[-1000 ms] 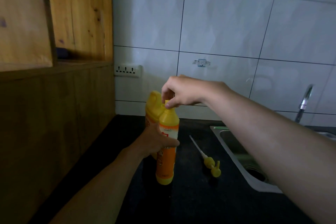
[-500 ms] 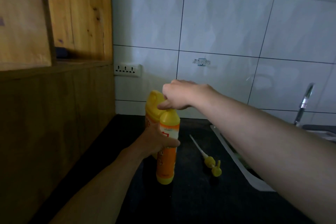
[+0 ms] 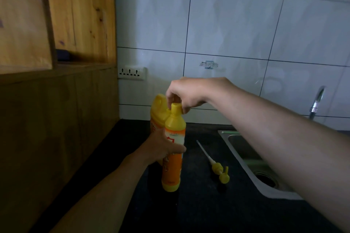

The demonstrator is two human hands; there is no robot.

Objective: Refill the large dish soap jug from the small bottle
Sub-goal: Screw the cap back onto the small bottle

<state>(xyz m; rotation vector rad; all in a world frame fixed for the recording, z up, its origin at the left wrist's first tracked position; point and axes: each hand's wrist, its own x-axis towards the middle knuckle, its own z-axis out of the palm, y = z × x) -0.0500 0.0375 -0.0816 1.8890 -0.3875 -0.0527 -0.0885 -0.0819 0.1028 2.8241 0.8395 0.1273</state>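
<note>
The small orange and yellow soap bottle (image 3: 172, 168) stands upright on the dark counter. My left hand (image 3: 161, 147) is wrapped around its middle. Over its top, my right hand (image 3: 186, 93) pinches the yellow cap (image 3: 175, 109) with its fingertips. Directly behind the bottle stands the large yellow jug (image 3: 158, 113), mostly hidden; only its shoulder and handle show. The jug's yellow pump head with its white tube (image 3: 217, 167) lies flat on the counter to the right of the bottle.
A steel sink (image 3: 246, 155) is set into the counter at the right, with a tap (image 3: 316, 102) behind it. A wooden cabinet (image 3: 56, 100) walls off the left side. A wall socket (image 3: 132, 73) sits on the tiled wall.
My right hand has shifted its grip on the cap, lifting its knuckles so the cap now shows between the fingertips. The bottle and my left hand stay in place.
</note>
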